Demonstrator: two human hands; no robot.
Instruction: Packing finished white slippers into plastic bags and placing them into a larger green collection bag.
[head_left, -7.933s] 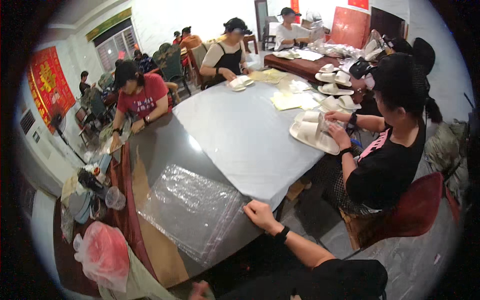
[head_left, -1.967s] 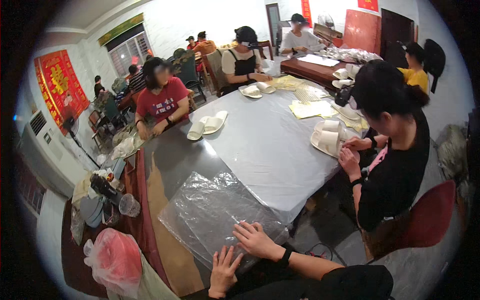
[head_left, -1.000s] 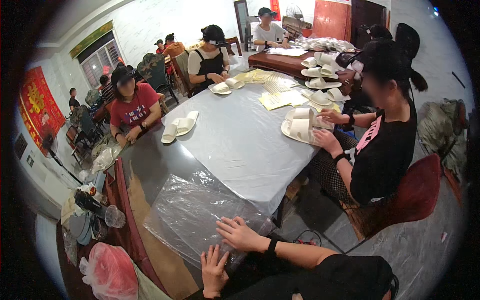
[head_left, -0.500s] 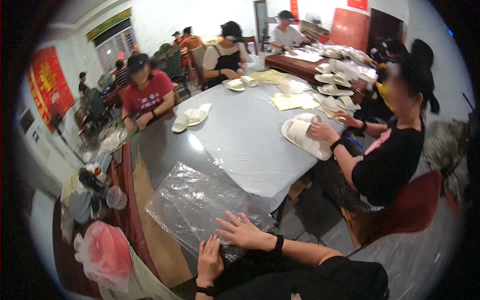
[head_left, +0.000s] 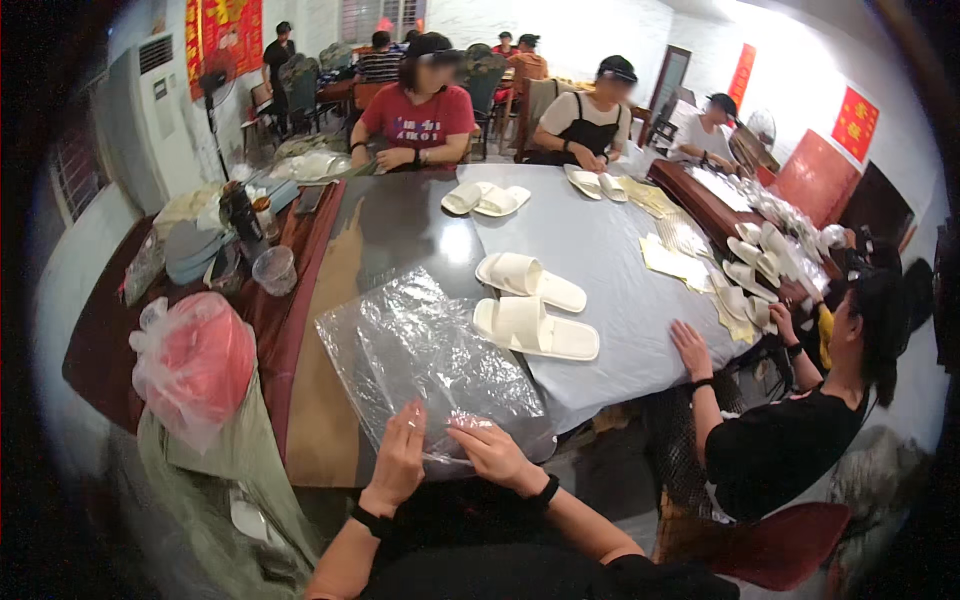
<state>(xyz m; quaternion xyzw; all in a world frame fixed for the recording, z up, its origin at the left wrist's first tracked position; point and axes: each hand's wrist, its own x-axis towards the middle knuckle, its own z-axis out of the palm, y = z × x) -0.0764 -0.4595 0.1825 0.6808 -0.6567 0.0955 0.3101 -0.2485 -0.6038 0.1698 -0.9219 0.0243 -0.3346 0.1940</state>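
clear plastic bags [head_left: 425, 360] lie stacked flat at the near table [head_left: 620, 270] edge. left hand [head_left: 397, 462] and right hand [head_left: 490, 452] pinch the stack's near edge, fingers curled on the film. a pair of white slippers [head_left: 532, 310] sits just beyond, right of the bags.

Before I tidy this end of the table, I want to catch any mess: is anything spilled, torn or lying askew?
Nothing stands out. The clear plastic bags are crinkled and hang slightly over the table's near edge, held there by the left hand and right hand. The two white slippers lie side by side, flat and unsoiled. No spill shows.
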